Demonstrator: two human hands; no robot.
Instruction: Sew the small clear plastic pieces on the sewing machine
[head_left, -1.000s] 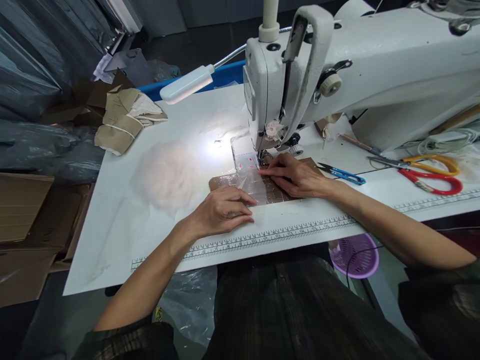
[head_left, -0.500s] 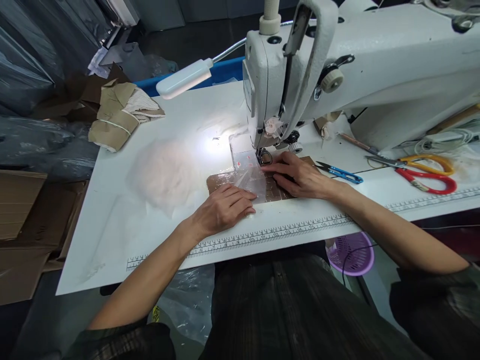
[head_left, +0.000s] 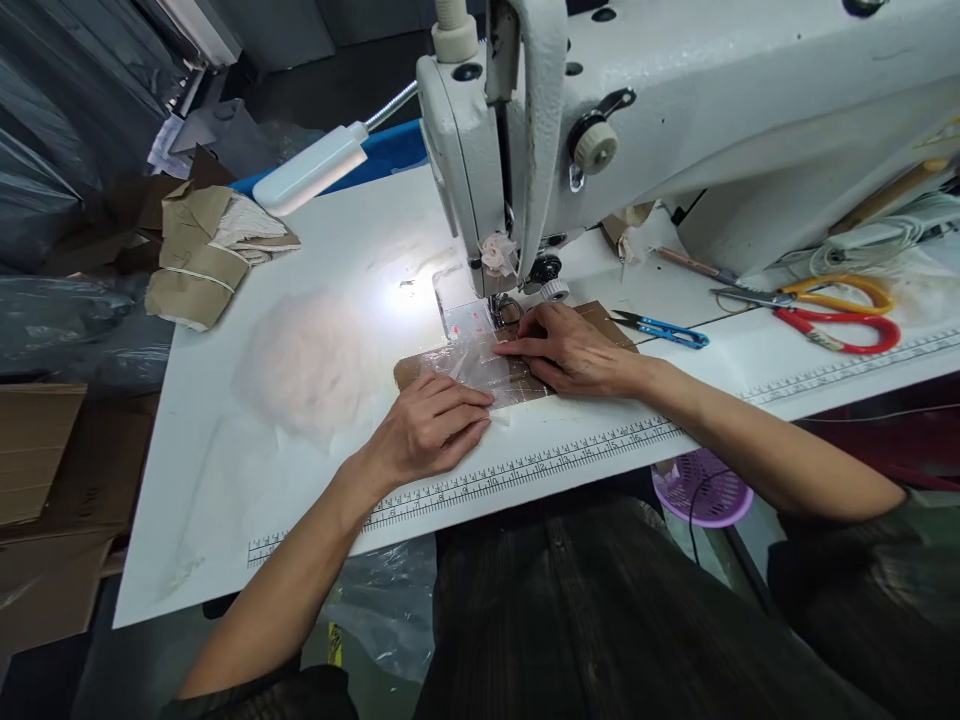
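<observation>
Hands are apart and both lie flat on the work. Left hand presses the near edge of a clear plastic sheet over a brown card. Right hand holds them down just beside the needle of the sewing machine on the white table.

Clear plastic sheet flat atop brown card, under presser foot

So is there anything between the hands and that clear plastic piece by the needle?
Nothing visible. The left hand and right hand both rest flat on the clear plastic piece, which reaches up to the presser foot.
</observation>
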